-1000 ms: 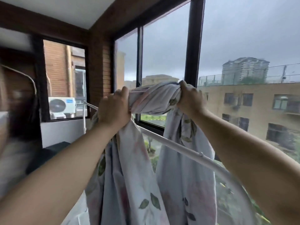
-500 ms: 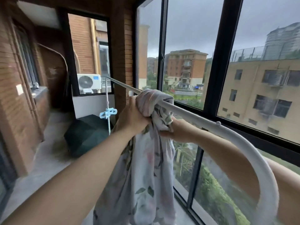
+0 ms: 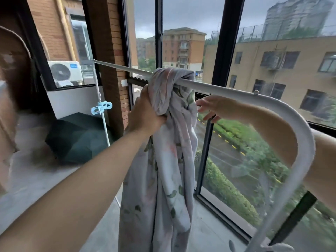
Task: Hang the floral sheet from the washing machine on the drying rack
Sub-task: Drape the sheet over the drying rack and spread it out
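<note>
The floral sheet (image 3: 163, 160), pale grey with pink flowers and green leaves, hangs bunched over the white top bar of the drying rack (image 3: 223, 89) and drops toward the floor. My left hand (image 3: 145, 113) grips the bunched cloth just below the bar, on the near side. My right hand (image 3: 211, 108) is under the bar to the right of the sheet, fingers spread, its fingertips touching the fabric's edge without gripping it. The washing machine is out of view.
The rack's bar curves down at the right (image 3: 298, 160) over my right forearm. Its far upright carries a light blue clip (image 3: 101, 108). A dark green umbrella (image 3: 78, 137) lies on the floor at left. Large black-framed windows (image 3: 221, 51) stand right behind the rack.
The sheet has settled lower over the bar. My right hand let go of the cloth and opened beside it. My left hand slid down to grip below the bar.
</note>
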